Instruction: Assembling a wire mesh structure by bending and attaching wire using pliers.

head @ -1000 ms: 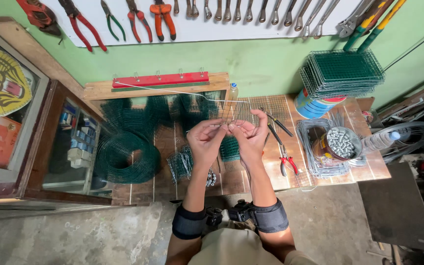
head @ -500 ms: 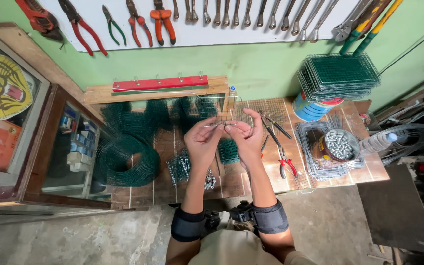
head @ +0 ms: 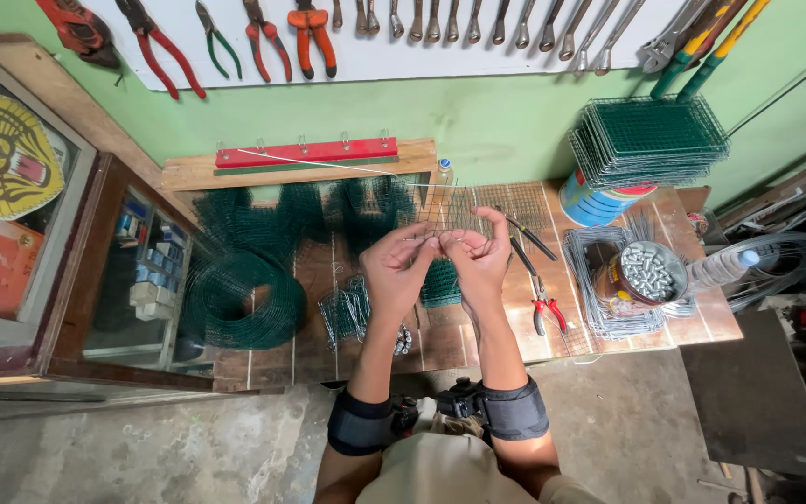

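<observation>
— What lies on the wooden slatted workbench (head: 478, 336)?
— A roll of dark green wire mesh (head: 244, 294) at the left, red-handled pliers (head: 545, 313) at the right.
— And the hands?
— Left hand (head: 398, 271) and right hand (head: 482, 261) touch, fingers pinched shut on a small grey wire mesh panel (head: 445, 210) above mid-bench.

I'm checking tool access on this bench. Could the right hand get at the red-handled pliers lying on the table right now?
Probably yes. The red-handled pliers lie uncovered just beside the right hand, with nothing between them, though that hand is pinching wire mesh together with the left hand.
</observation>
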